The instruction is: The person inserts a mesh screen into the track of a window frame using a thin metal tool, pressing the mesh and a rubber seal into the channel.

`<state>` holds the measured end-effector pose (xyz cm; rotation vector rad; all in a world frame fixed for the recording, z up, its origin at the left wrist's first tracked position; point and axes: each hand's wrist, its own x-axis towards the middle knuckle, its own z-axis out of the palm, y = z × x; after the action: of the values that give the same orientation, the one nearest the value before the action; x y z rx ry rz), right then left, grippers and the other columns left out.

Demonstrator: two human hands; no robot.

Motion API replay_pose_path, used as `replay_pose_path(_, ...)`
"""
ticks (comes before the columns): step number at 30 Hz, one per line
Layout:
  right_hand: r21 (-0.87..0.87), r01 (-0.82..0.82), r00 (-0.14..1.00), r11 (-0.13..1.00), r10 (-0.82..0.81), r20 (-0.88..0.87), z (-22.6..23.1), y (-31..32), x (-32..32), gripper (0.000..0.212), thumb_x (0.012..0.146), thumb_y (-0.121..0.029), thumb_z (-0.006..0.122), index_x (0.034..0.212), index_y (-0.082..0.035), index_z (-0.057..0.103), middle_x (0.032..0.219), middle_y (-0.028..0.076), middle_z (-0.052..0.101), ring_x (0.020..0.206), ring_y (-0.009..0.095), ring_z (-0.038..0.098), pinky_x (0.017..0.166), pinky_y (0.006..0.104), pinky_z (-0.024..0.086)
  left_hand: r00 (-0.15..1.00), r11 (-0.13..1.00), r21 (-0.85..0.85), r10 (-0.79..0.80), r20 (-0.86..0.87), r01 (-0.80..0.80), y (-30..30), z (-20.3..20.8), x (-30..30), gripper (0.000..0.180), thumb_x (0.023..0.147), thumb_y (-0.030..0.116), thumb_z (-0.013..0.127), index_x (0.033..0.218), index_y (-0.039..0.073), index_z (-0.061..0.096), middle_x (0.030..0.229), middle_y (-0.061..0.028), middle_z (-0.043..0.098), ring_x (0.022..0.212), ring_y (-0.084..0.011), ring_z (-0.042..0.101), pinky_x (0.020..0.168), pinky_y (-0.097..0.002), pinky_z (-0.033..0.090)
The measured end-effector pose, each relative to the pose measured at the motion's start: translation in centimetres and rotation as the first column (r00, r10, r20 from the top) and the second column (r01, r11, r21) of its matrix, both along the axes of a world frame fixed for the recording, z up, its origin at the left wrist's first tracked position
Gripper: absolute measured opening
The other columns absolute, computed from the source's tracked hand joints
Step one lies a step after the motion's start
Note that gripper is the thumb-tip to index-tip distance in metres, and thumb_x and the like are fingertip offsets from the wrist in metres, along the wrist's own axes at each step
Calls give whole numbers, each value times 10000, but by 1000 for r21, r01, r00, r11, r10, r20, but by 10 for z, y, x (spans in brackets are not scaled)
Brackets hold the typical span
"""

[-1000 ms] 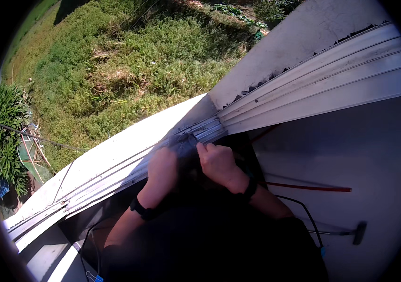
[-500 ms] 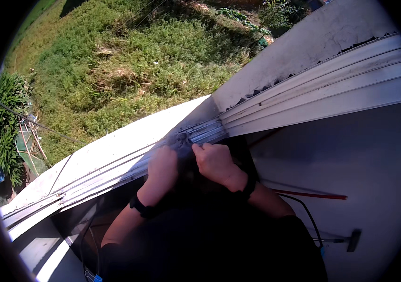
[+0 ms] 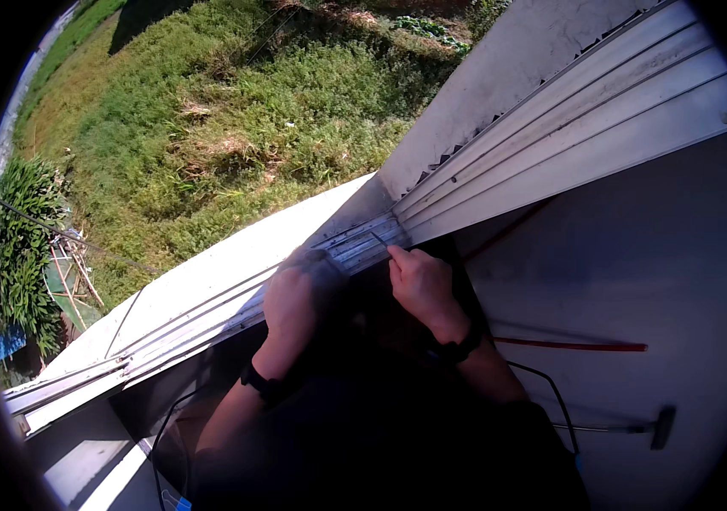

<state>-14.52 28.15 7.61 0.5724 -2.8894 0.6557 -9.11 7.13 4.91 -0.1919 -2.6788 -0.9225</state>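
My left hand (image 3: 289, 305) is closed on a dark grey rag (image 3: 322, 266), blurred by motion, over the grooves of a white window track (image 3: 355, 244). To its right my right hand (image 3: 421, 285) is closed around a thin, dark, rod-like tool (image 3: 380, 241), and its narrow end points up and left over the grooves. My fingers hide the rest of this tool, so I cannot tell its exact kind. The track's grooves look dirty near the corner, where it meets the upright white frame (image 3: 551, 119).
Outside the sill (image 3: 210, 264) lies an overgrown field (image 3: 235, 128), far below. On the right, a red rod (image 3: 568, 344) and a long-handled squeegee-like tool (image 3: 661, 427) show against a pale surface (image 3: 602, 281). A black cable (image 3: 155, 460) hangs at lower left.
My right hand has moved right, away from the left hand, and the thin tool now shows over the track. My left hand stays with the rag. The view has tilted slightly.
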Motion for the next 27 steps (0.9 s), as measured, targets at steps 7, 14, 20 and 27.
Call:
replay_pose_path(7,-237,-207,959,949,245,142,1,-27,20,186,804,-132,632,975,-70,667,711,114,623,657,301,623,589,384,499,998,993,-108,38,-53,-43,4,-23,7,143,755,29,581,897,29,590,949,-106,547,873,-314,526,731,-399,449)
replay_pose_path(14,160,-44,998,986,49,-30,-6,-23,28,175,822,-108,569,967,-88,663,619,107,553,553,300,596,469,395,473,998,999,-44,15,-67,-18,13,-36,11,134,736,29,575,869,37,562,901,-116,559,833,-318,527,715,-409,423)
replay_pose_path(20,301,96,994,949,-73,-87,-14,0,7,124,811,-103,550,924,-88,601,660,109,571,564,317,600,492,419,491,987,991,-116,-87,-131,72,49,-40,-25,193,753,56,554,946,55,556,971,-84,577,867,-277,544,760,-378,426)
replay_pose_path(27,294,-92,983,951,134,-126,-21,-8,10,70,778,-85,533,842,-66,553,664,96,573,562,267,605,483,370,488,992,938,-325,-125,3,119,64,-52,-31,181,763,109,531,926,32,512,1046,-172,551,1005,-316,503,842,-392,400)
